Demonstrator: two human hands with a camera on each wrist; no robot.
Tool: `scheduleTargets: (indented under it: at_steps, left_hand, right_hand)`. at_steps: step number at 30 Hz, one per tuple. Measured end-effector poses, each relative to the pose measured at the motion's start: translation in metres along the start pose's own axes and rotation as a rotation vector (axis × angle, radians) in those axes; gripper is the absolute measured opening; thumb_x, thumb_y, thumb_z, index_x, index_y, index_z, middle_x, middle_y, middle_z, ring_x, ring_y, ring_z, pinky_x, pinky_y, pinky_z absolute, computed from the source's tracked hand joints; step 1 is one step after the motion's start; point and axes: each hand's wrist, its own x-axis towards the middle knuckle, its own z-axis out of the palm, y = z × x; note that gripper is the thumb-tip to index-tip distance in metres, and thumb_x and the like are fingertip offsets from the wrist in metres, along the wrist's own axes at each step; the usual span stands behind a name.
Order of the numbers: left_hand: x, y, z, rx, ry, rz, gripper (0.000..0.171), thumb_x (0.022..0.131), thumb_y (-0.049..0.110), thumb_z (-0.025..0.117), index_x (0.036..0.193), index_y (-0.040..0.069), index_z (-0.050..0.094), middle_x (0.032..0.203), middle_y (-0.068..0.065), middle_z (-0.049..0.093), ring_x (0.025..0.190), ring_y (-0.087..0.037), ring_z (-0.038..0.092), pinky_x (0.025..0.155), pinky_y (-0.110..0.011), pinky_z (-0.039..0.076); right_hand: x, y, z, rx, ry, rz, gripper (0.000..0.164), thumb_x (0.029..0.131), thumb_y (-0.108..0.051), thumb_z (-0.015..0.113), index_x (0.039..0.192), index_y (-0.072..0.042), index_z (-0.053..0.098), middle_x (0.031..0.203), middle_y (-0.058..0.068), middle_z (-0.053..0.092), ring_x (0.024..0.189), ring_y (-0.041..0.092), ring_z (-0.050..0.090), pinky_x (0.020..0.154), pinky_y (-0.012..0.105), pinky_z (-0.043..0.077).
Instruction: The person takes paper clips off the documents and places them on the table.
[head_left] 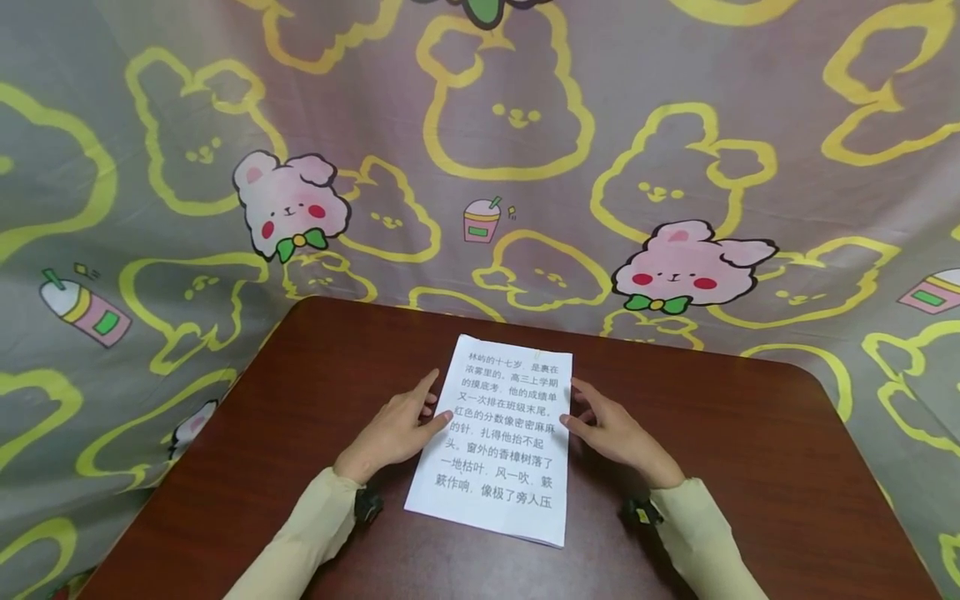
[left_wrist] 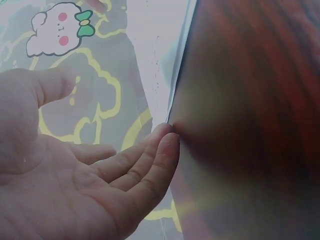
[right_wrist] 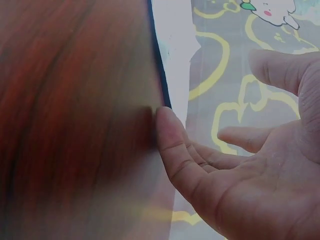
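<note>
On the brown table (head_left: pixel 255 475) in front of me lies a stack of white paper (head_left: pixel 498 442), about mid-way between left and right, its short sides towards the near and far ends and its far end tipped slightly to the left. A person sits or stands at the near side, the left hand (head_left: pixel 393 425) at the paper's left edge and the right hand (head_left: pixel 615 429) at its right edge. Both hands are spread, fingers loosely extended and thumbs held apart from them; neither is pinching anything that I can make out.

From above, each thumb's tip overlaps the paper's edge, and the large lines of printed Chinese text can be read; neither close view at the wrists shows that print. Those views give the palms and the undersides of the fingers instead. On the left, the fingertips (left_wrist: pixel 169 145) meet the thin edge of the paper; on the right, one fingertip (right_wrist: pixel 167 120) comes up against its dark-lined edge. In both, the thumb stands clear of the paper, which the view from above leaves uncertain.

Only from above do the pale sleeves (head_left: pixel 311 525) and the dark wrist straps (head_left: pixel 367 505) show. Beyond the table's far edge hangs a grey cloth (head_left: pixel 517 92) printed with yellow outlines and pink rabbit heads (head_left: pixel 292 204).
</note>
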Motion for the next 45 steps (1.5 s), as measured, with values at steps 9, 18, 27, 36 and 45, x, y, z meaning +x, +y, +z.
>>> scheduleTargets:
  at_steps: [9, 18, 27, 36, 45]
  left_hand:
    - [0.001, -0.001, 0.0, -0.01, 0.003, -0.011, 0.079, 0.101, 0.031, 0.069, 0.164, 0.008, 0.029, 0.131, -0.011, 0.068, 0.104, -0.017, 0.066, 0.094, -0.04, 0.054]
    - [0.001, 0.001, 0.001, -0.036, -0.012, -0.012, 0.079, 0.101, 0.032, 0.069, 0.165, 0.01, 0.029, 0.131, -0.009, 0.067, 0.1, -0.014, 0.063, 0.09, -0.035, 0.052]
    - [0.0, 0.003, 0.002, -0.04, -0.006, -0.013, 0.077, 0.101, 0.031, 0.069, 0.164, 0.01, 0.031, 0.132, -0.01, 0.067, 0.102, -0.015, 0.064, 0.092, -0.036, 0.053]
    - [0.0, 0.004, 0.004, -0.023, -0.011, 0.003, 0.076, 0.101, 0.031, 0.069, 0.163, 0.008, 0.032, 0.13, -0.009, 0.068, 0.1, -0.014, 0.064, 0.092, -0.037, 0.053]
    - [0.0, 0.002, 0.002, -0.02, 0.001, 0.0, 0.074, 0.101, 0.03, 0.069, 0.163, 0.007, 0.034, 0.132, -0.011, 0.068, 0.106, -0.018, 0.065, 0.095, -0.04, 0.055]
  right_hand:
    - [0.006, -0.001, 0.003, 0.029, 0.025, 0.023, 0.068, 0.102, -0.025, 0.066, 0.159, -0.005, 0.034, 0.139, 0.027, 0.061, 0.108, 0.032, 0.067, 0.09, 0.044, 0.055]
    - [0.014, 0.001, 0.009, 0.056, 0.058, 0.025, 0.068, 0.101, -0.022, 0.069, 0.157, -0.002, 0.037, 0.134, 0.025, 0.062, 0.103, 0.029, 0.067, 0.085, 0.038, 0.055]
    - [0.021, 0.005, 0.015, 0.196, 0.091, 0.042, 0.073, 0.098, -0.006, 0.068, 0.161, -0.004, 0.029, 0.124, 0.026, 0.06, 0.091, 0.024, 0.067, 0.076, 0.03, 0.053]
    - [0.023, 0.009, 0.018, 0.344, 0.102, 0.08, 0.088, 0.093, 0.007, 0.067, 0.165, -0.008, 0.018, 0.113, 0.026, 0.063, 0.083, 0.023, 0.07, 0.076, 0.029, 0.054]
    - [0.021, 0.006, 0.017, 0.342, 0.096, 0.076, 0.098, 0.094, 0.007, 0.066, 0.167, -0.008, 0.002, 0.117, 0.026, 0.068, 0.079, 0.02, 0.068, 0.077, 0.028, 0.051]
